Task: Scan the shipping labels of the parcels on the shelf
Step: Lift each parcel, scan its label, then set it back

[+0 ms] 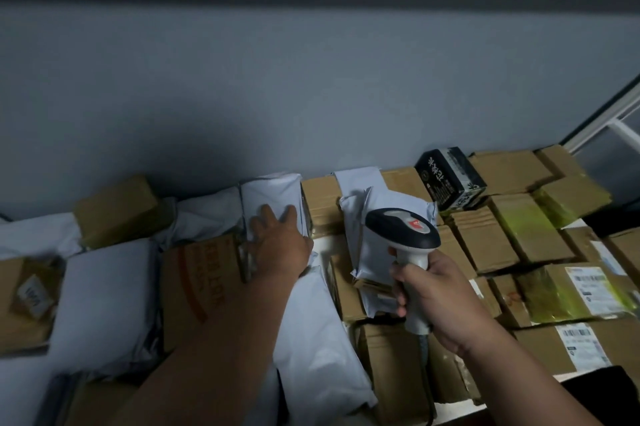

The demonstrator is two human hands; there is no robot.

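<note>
A shelf is packed with cardboard boxes and white poly mailer parcels. My left hand (279, 238) lies on a white mailer parcel (273, 197) standing near the back wall, fingers spread over its front. My right hand (440, 297) grips the handle of a grey and black barcode scanner (401, 228), whose head points toward another white mailer (377, 252) just right of centre. Two cardboard boxes at the right show white shipping labels (581, 344).
A black printed box (450, 183) sits on top of the cardboard boxes at the back right. A grey wall rises right behind the parcels. A white metal frame (602, 124) stands at the far right. More mailers and boxes fill the left side.
</note>
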